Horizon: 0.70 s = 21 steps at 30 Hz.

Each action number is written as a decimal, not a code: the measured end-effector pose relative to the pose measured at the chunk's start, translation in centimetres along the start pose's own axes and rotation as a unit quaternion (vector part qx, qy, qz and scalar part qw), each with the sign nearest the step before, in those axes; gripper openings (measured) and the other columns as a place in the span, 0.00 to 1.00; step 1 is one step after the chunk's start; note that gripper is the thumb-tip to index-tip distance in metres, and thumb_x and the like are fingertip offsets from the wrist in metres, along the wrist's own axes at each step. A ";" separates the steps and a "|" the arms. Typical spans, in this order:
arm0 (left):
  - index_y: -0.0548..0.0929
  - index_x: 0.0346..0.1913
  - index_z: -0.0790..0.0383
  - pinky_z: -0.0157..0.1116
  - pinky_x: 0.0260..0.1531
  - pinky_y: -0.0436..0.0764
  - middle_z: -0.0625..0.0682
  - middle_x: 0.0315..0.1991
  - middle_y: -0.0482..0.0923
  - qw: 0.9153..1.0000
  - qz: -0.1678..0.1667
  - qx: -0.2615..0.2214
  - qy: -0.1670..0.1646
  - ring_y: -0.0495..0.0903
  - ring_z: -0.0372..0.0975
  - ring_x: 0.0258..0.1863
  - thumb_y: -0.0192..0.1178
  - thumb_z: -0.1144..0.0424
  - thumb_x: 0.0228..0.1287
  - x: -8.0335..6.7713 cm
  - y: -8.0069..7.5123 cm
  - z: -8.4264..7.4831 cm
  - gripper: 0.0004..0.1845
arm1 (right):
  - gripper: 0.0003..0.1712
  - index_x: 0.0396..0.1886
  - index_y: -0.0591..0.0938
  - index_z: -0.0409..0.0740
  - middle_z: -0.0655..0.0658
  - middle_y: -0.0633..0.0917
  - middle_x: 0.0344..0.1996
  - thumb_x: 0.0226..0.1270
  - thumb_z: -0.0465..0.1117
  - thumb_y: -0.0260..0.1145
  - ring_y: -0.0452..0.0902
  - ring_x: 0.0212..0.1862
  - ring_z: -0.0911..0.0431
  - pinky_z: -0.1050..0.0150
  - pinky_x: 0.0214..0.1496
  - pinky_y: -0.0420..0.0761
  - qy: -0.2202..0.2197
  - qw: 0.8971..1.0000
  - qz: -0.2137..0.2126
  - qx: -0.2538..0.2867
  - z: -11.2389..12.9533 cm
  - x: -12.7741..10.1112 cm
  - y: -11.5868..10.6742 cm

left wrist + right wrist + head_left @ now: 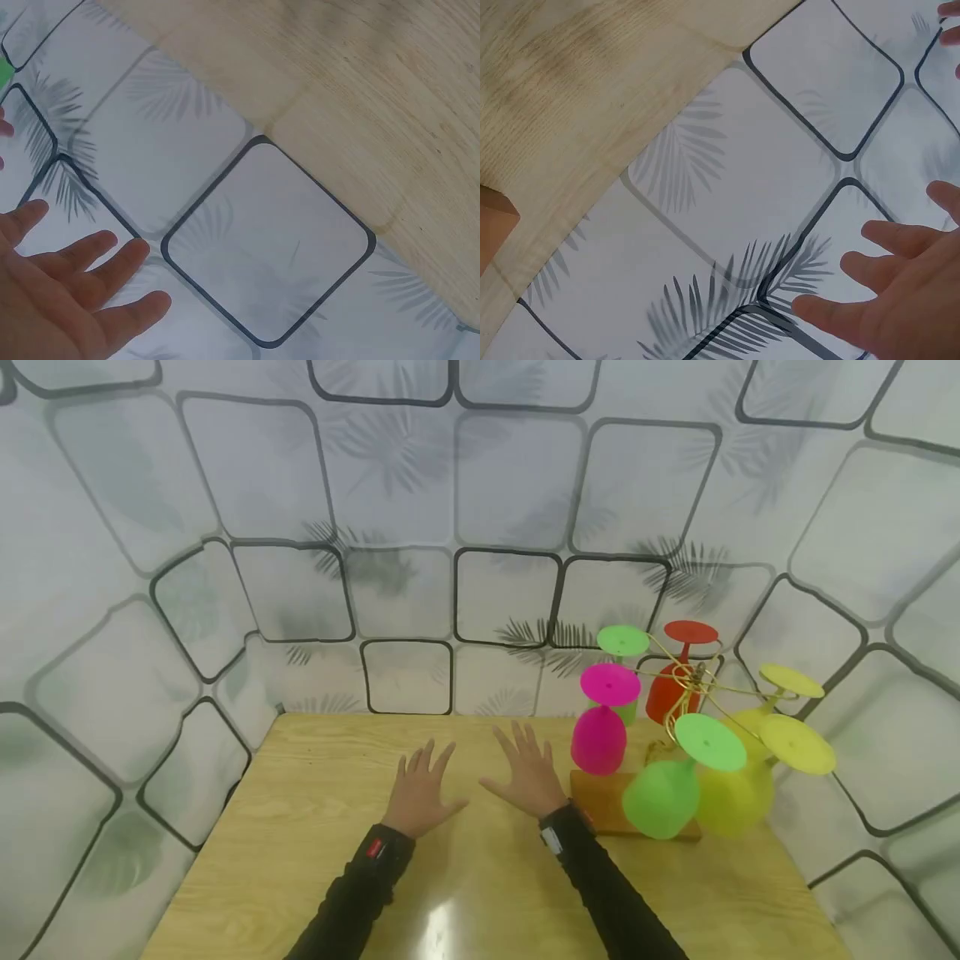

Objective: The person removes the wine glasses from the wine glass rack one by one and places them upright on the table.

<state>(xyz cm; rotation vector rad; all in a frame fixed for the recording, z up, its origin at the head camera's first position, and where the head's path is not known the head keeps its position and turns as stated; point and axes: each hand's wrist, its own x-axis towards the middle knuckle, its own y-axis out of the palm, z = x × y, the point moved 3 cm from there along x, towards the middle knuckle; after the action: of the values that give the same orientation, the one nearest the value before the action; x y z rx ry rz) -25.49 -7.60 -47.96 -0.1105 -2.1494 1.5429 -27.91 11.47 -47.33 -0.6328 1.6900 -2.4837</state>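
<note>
My left hand (416, 797) hovers over the middle of the table with its fingers spread, holding nothing. To its right, my right hand (531, 777) is likewise spread and bare, just left of a gold wire rack (701, 681). Colored goblets hang upside down around that rack: a magenta one (598, 743) closest to the right hand, a green one (660, 802) in front, a red one (666, 695) behind, yellow ones (735, 797) at the right, another green one (622, 640) at the back. Both wrist views show extended fingers (124, 266) (900, 240).
A brown wooden block (600, 797) lies under the rack, partly hidden by the goblets. The light wood table (315, 827) meets patterned cloth walls (405, 593) at the back and sides. Bright glare (437, 931) shows near the front.
</note>
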 end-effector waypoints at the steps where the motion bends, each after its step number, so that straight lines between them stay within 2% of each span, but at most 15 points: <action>1: 0.59 0.71 0.57 0.63 0.61 0.63 0.69 0.66 0.62 1.000 0.004 -0.006 0.005 0.65 0.61 0.63 0.66 0.40 0.49 -0.1 -0.1 -0.2 0.48 | 0.49 0.73 0.58 0.54 0.35 0.59 0.71 0.53 0.63 0.66 0.48 0.74 0.38 0.30 0.68 0.50 0.002 1.000 0.004 0.003 -0.1 -0.2 -0.3; 6: 0.60 0.70 0.60 0.62 0.63 0.62 0.67 0.64 0.66 0.997 0.041 -0.060 0.033 0.68 0.58 0.62 0.66 0.47 0.53 -1.1 -0.9 -1.4 0.44 | 0.47 0.73 0.57 0.54 0.38 0.58 0.73 0.57 0.60 0.65 0.45 0.75 0.39 0.33 0.71 0.48 0.000 0.995 0.061 0.076 0.5 -1.7 -2.0; 9: 0.61 0.69 0.60 0.61 0.64 0.61 0.65 0.62 0.68 0.993 0.056 -0.078 0.070 0.69 0.55 0.62 0.67 0.49 0.53 -1.9 -1.9 -2.3 0.43 | 0.46 0.73 0.57 0.53 0.40 0.57 0.73 0.58 0.57 0.65 0.44 0.75 0.41 0.34 0.71 0.49 -0.015 0.988 0.094 0.123 0.8 -2.9 -3.8; 11: 0.61 0.69 0.59 0.60 0.65 0.61 0.63 0.62 0.69 0.991 0.057 -0.077 0.098 0.69 0.53 0.62 0.67 0.49 0.52 -2.7 -2.5 -2.9 0.44 | 0.44 0.72 0.59 0.54 0.43 0.58 0.73 0.58 0.56 0.66 0.45 0.75 0.43 0.35 0.71 0.52 -0.033 0.985 0.099 0.139 1.0 -4.2 -5.4; 13: 0.61 0.69 0.59 0.60 0.64 0.63 0.61 0.62 0.70 0.988 0.055 -0.078 0.121 0.70 0.52 0.62 0.68 0.49 0.51 -3.6 -3.0 -3.4 0.44 | 0.44 0.71 0.61 0.53 0.44 0.60 0.72 0.57 0.54 0.67 0.48 0.75 0.44 0.38 0.70 0.56 -0.070 0.982 0.093 0.147 1.4 -6.0 -7.5; 16: 0.61 0.69 0.59 0.60 0.62 0.64 0.61 0.61 0.70 0.985 0.054 -0.086 0.138 0.70 0.52 0.61 0.69 0.50 0.50 -4.9 -3.5 -3.5 0.45 | 0.43 0.70 0.63 0.49 0.43 0.65 0.70 0.56 0.52 0.69 0.58 0.72 0.46 0.44 0.66 0.68 -0.166 0.978 0.056 0.112 2.2 -8.9 -11.8; 17: 0.61 0.69 0.60 0.61 0.62 0.64 0.61 0.61 0.70 0.985 0.053 -0.089 0.141 0.70 0.52 0.61 0.70 0.51 0.49 -5.2 -3.6 -3.4 0.45 | 0.43 0.69 0.64 0.48 0.43 0.66 0.69 0.56 0.52 0.69 0.60 0.70 0.47 0.49 0.63 0.73 -0.193 0.976 0.040 0.090 2.4 -9.8 -13.5; 19: 0.63 0.68 0.61 0.61 0.61 0.65 0.61 0.60 0.71 0.984 0.047 -0.091 0.146 0.71 0.52 0.60 0.70 0.52 0.49 -5.4 -3.9 -3.3 0.44 | 0.42 0.68 0.66 0.46 0.44 0.69 0.67 0.55 0.53 0.70 0.64 0.68 0.49 0.56 0.63 0.74 -0.234 0.971 0.008 0.045 2.3 -10.8 -17.2; 21: 0.64 0.67 0.61 0.60 0.62 0.65 0.61 0.59 0.72 0.984 0.041 -0.090 0.151 0.72 0.51 0.59 0.70 0.53 0.49 -5.1 -4.1 -3.1 0.42 | 0.42 0.66 0.68 0.46 0.45 0.72 0.65 0.53 0.54 0.71 0.67 0.66 0.50 0.65 0.64 0.72 -0.243 0.970 -0.018 -0.006 1.3 -11.0 -20.9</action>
<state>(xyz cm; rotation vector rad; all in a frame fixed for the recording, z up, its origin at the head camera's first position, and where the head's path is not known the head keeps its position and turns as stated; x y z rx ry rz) -18.78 -8.14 -45.22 -0.4695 -2.0544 1.2780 -13.87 21.70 -31.26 -1.1663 1.5095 -2.0968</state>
